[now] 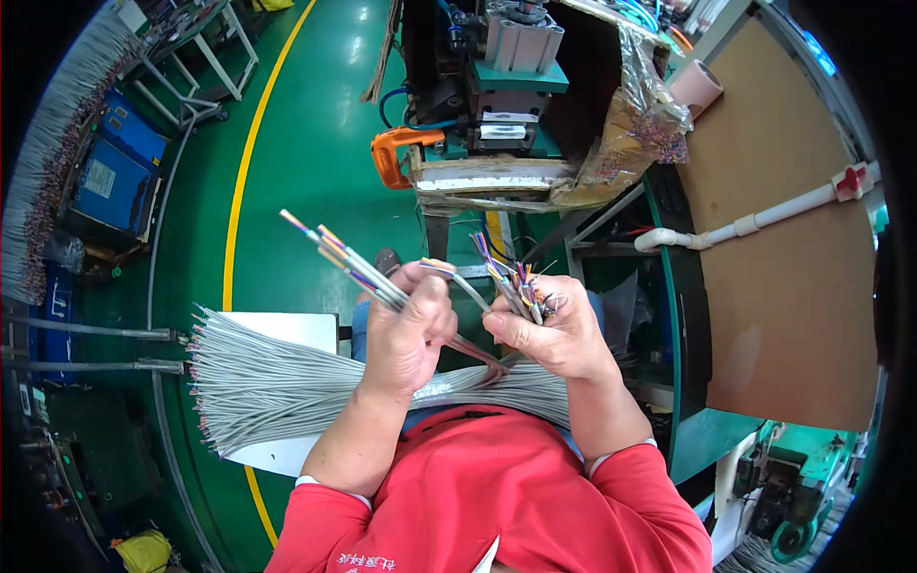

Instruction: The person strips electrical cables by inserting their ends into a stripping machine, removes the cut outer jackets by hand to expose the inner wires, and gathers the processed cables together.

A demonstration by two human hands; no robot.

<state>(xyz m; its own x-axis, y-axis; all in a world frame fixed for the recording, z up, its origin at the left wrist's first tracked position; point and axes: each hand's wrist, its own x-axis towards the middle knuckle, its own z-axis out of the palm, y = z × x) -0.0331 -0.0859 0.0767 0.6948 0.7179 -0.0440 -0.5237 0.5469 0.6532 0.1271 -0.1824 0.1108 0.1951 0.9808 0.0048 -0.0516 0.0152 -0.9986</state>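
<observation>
My left hand is closed round a few grey cables whose stripped ends, with thin coloured wires, point up and to the left. In my right hand is a tighter bunch of grey cables with coloured wires fanned out at the top. One single cable spans the gap between both hands, its stripped end by the left fingers. Across my lap lies a thick bundle of grey cables, tied near the middle, its cut ends to the left over a white board.
Ahead stands a machine with a metal cylinder and an orange handle-like part. A brown board with a white pipe is at right. More cables hang over blue bins at left. A yellow line crosses the green floor.
</observation>
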